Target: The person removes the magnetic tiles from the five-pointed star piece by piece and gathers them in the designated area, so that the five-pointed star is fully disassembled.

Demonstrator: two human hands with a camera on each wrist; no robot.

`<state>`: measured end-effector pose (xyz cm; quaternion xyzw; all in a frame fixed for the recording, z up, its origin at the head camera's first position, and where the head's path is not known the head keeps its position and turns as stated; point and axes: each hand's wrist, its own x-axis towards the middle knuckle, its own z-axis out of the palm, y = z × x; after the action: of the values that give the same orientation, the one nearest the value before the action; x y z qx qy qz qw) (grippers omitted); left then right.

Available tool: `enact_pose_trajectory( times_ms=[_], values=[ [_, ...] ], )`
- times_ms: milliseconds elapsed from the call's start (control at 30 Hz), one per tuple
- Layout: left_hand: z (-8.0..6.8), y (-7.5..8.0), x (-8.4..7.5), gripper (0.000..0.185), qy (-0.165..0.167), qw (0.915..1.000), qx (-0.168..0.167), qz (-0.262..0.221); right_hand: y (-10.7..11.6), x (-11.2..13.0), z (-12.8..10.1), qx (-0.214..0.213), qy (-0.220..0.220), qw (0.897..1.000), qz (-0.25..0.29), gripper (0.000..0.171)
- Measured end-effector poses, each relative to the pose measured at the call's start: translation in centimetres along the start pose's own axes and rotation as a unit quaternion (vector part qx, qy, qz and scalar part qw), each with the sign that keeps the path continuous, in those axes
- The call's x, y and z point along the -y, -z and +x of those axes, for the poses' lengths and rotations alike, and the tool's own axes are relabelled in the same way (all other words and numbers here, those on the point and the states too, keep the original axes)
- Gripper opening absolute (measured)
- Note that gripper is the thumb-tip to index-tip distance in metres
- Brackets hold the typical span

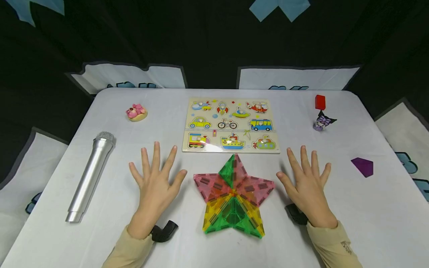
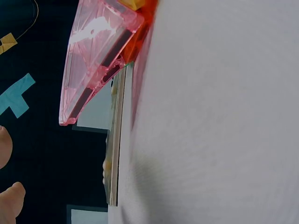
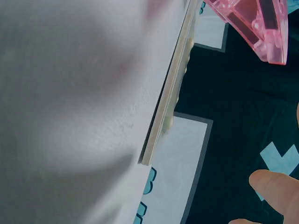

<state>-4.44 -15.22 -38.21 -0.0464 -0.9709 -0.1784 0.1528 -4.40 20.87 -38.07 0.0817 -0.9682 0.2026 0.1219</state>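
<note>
Hands flat beside a tile star.
Head view: left hand [image 1: 155, 183] and right hand [image 1: 306, 186], fingers spread, grasping nothing, flank the star [image 1: 233, 197] on the table [image 1: 352, 208]. Wrist views: star's pink tips [image 2: 93, 60] [image 3: 254, 25], puzzle board [image 2: 114, 140] [image 3: 170, 98] edge-on.

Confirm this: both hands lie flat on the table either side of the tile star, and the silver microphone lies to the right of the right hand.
Wrong side. In the head view the silver microphone lies left of the left hand, not right of the right hand. The rest stands: both hands lie flat on the table beside the tile star.
</note>
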Motion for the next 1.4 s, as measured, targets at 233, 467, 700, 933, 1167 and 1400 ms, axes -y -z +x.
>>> enact_pose_trajectory(
  times_ms=[233, 467, 700, 933, 1167, 1400],
  values=[
    [0.0, -0.4, -0.5, 0.063, -0.023, 0.9972, 0.032, -0.064, 0.0, 0.2, 0.1, -0.046, 0.029, 0.996, 0.064, 0.067],
    [-0.5, -1.2, -1.4, 0.065, -0.096, 0.9717, 0.107, -0.188, 1.0, 1.5, -0.8, 0.037, 0.067, 0.974, 0.214, 0.050],
    [-0.8, -2.1, -1.9, 0.043, -0.106, 0.9454, 0.140, -0.274, 1.2, 3.3, -2.2, 0.407, 0.087, 0.835, 0.360, 0.067],
    [-0.7, -2.4, -1.8, 0.041, -0.070, 0.9418, 0.118, -0.307, 0.3, 4.1, -2.3, 0.406, 0.041, 0.811, 0.419, 0.073],
    [-0.5, -2.9, -1.5, 0.039, -0.064, 0.9315, 0.119, -0.338, -0.3, 4.2, -2.3, 0.390, 0.018, 0.804, 0.448, 0.080],
    [-0.5, -3.1, -1.6, 0.037, -0.041, 0.9165, 0.150, -0.368, -0.9, 4.0, -2.5, 0.397, 0.023, 0.772, 0.496, 0.081]
  ],
)
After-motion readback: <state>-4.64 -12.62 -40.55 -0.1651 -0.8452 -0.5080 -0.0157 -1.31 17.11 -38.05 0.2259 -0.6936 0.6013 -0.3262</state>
